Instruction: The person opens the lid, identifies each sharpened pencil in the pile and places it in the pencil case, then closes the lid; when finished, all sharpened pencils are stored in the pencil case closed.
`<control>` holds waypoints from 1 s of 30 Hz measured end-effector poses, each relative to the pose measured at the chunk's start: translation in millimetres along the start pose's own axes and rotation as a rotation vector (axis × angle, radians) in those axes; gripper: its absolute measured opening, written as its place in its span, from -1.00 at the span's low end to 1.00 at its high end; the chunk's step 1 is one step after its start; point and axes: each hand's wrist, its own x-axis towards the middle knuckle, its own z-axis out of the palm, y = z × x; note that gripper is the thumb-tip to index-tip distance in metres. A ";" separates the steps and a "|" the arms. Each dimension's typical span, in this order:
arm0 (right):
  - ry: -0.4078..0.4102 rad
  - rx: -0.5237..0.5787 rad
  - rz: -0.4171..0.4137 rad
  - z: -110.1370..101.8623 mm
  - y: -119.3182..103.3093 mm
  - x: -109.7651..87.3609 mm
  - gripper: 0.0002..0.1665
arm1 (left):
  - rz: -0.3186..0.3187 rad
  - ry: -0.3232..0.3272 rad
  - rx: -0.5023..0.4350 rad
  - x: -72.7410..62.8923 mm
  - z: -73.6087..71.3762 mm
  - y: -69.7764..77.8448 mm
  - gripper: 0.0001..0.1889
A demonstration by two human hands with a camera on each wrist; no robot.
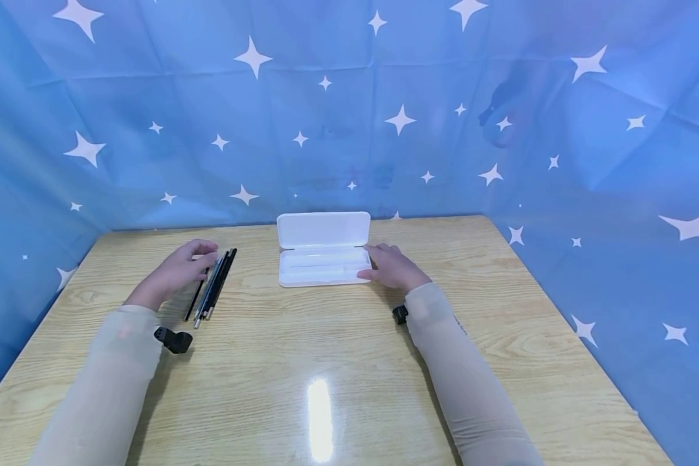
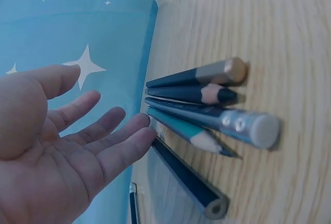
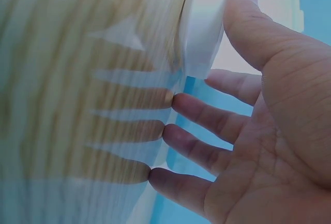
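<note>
Reach step, we judge: left hand [image 1: 179, 268] spread beside pencils [image 1: 220, 283], right hand [image 1: 393, 266] spread against case [image 1: 324, 230]; next calls for pinching.

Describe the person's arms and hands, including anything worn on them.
The left sleeve and right sleeve are long and pale off-white; the right one bears a dark marking, too small to read. Small black wrist cameras are worn on both. The left hand and right hand show no gloves or rings.
</note>
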 end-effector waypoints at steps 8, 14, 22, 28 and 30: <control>0.000 -0.003 -0.005 0.1 -0.7 0.9 -0.12 | 0.000 -0.004 0.061 -8.1 -7.5 -3.9 -0.38; -0.005 0.000 -0.008 0.5 -0.1 1.8 -0.12 | 0.003 0.007 0.133 -12.5 -12.3 -5.4 -0.40; 0.000 -0.006 -0.009 0.6 2.5 1.9 -0.11 | -0.003 0.025 0.240 -5.8 -7.2 -1.0 -0.50; 0.000 -0.005 -0.009 0.6 2.1 2.3 -0.11 | -0.020 0.006 0.287 -0.6 -4.9 -0.8 -0.52; -0.001 -0.006 -0.007 0.2 2.0 2.4 -0.11 | -0.032 0.011 0.319 0.9 -3.9 -1.1 -0.54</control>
